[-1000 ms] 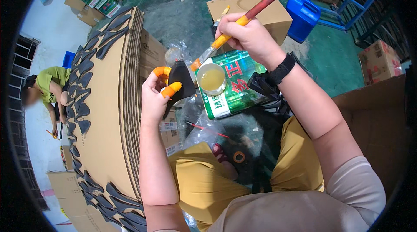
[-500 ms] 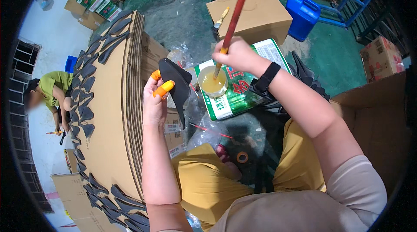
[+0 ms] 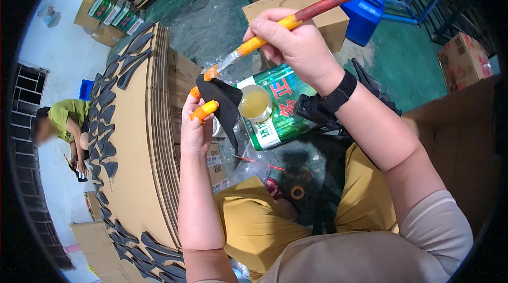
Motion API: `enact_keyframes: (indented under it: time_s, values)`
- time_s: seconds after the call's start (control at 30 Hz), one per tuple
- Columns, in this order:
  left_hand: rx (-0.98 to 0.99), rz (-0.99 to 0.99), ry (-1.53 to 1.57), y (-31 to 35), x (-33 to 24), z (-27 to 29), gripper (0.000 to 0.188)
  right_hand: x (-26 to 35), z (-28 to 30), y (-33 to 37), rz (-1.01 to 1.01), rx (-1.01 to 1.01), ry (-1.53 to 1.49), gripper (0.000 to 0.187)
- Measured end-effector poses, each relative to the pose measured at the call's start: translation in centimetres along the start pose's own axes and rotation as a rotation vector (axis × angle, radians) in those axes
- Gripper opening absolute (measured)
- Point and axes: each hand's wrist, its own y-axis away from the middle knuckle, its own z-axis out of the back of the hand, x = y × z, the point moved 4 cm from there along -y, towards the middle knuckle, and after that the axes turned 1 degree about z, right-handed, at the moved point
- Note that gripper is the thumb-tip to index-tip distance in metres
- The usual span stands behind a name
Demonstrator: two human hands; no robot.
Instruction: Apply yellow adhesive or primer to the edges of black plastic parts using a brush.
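My left hand (image 3: 197, 127), with orange finger covers on two fingers, holds a black curved shoe piece (image 3: 225, 104) upright. My right hand (image 3: 293, 42) grips a brush (image 3: 296, 18) with a red and orange handle; its bristle tip touches the top edge of the black piece. A black band sits on my right wrist. Just below the brush lies a green tin can (image 3: 278, 109) on its side, with a round opening cut in it that shows yellowish glue (image 3: 254, 104).
A stack of cardboard sheets (image 3: 137, 140) with several black pieces along its edges stands at my left. Cardboard boxes (image 3: 323, 10) and a blue jug (image 3: 364, 15) stand ahead. Another person (image 3: 63, 124) in a green shirt crouches at far left. A tape roll (image 3: 298, 192) lies between my knees.
My right hand lifted the brush out of the can's glue opening and swung its tip left onto the top of the black piece. My left hand stayed about where it was.
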Motion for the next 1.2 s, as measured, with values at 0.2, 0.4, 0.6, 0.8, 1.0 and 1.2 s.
enact_keyframes:
  time_s: [0.2,0.4,0.6,0.8,1.0,1.2]
  values:
    - [-0.023,0.013,0.01,-0.2,0.1,0.3,0.045,0.1,0.3,0.1,0.013,0.055,0.137,0.025]
    - [0.075,-0.001,0.012,0.1,0.0,-0.3,0.044,0.3,0.0,0.1,0.025,-0.012,0.042,0.025]
    - [0.031,0.018,0.06,0.4,-0.9,-0.6,0.043,0.4,-0.2,0.5,-0.016,0.062,0.108,0.022]
    - [0.019,0.025,0.085,0.6,-1.1,-0.6,0.042,1.0,0.0,0.2,0.077,0.032,0.116,0.022]
    - [0.071,0.032,0.14,0.6,-1.1,-0.6,0.045,0.4,-0.3,0.1,0.06,0.061,0.17,0.022]
    - [0.109,0.028,0.138,0.8,-1.0,-0.2,0.046,0.3,0.7,0.1,-0.004,0.118,0.098,0.022]
